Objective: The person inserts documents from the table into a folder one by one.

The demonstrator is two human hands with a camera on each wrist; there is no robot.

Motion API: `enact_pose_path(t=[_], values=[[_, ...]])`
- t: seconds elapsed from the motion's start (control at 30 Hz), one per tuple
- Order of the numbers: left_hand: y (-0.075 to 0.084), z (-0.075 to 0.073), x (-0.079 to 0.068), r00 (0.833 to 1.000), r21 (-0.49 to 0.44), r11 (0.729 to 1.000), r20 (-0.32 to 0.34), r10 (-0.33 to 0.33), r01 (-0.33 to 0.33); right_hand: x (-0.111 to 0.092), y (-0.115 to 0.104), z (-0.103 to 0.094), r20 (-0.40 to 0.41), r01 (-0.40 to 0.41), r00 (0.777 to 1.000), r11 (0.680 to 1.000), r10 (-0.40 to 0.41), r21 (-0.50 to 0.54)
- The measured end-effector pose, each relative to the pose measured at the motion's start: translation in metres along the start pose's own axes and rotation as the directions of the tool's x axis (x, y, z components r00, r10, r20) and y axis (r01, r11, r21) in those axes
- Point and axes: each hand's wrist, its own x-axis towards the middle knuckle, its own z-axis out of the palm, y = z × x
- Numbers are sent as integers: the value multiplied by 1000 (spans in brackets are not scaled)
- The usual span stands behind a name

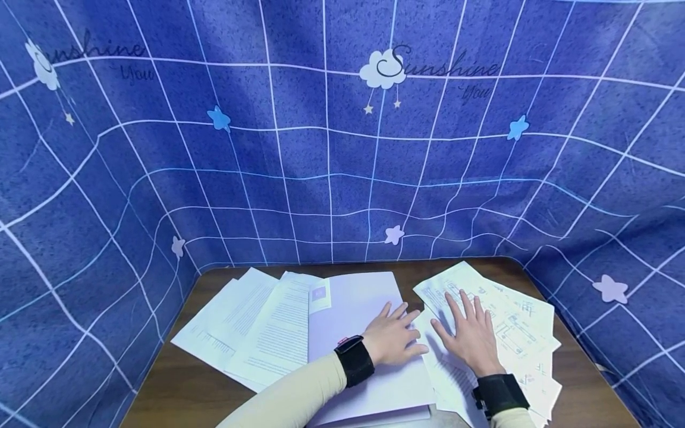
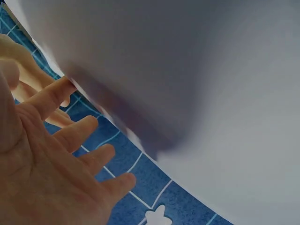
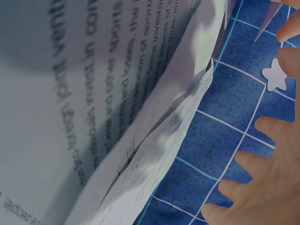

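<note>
A pale lilac folder (image 1: 353, 297) with a small label (image 1: 321, 294) near its upper left corner lies at the middle of the table. My left hand (image 1: 393, 337) is over the folder's right side, fingers spread and mostly straight. In the left wrist view the left hand (image 2: 56, 145) is close to the folder's pale surface (image 2: 243, 140); whether every finger touches is unclear. My right hand (image 1: 472, 336) stretches its fingers over a fanned pile of printed sheets with line drawings (image 1: 514, 333). A text page (image 3: 93, 93) fills much of the right wrist view, beside the right hand (image 3: 262, 173).
Several overlapping text sheets (image 1: 267, 321) spread out left of the folder, partly beneath it. All the papers lie on a brown wooden table (image 1: 166, 380). A blue gridded curtain (image 1: 299, 178) with stars and clouds surrounds the table's back and sides.
</note>
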Motion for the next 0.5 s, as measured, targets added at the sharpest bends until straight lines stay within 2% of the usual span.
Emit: enact_pose_path(t=[0.1, 0.17, 0.27, 0.33, 0.4, 0.5], values=[[-1, -5, -2, 1000, -3, 1000, -4, 3, -3, 0, -2, 3, -10, 17, 1000, 1000, -17, 5], [-2, -10, -4, 1000, -6, 1000, -16, 10, -10, -1, -5, 7, -30, 59, 998, 998, -59, 5], [-3, -18, -6, 999, -1, 1000, -41, 27, -27, -4, -16, 13, -43, 173, 984, 985, -172, 3], [-4, -24, -8, 998, -15, 999, -58, 31, -32, -7, -28, 16, -26, 257, 966, 966, -257, 14], [-4, -28, -10, 997, -32, 999, -73, 38, -41, -11, -42, 17, -7, 333, 943, 940, -333, 73], [-5, -34, -13, 992, -64, 996, -111, 52, -59, -19, -58, 19, -11, 386, 919, 892, -395, 237]])
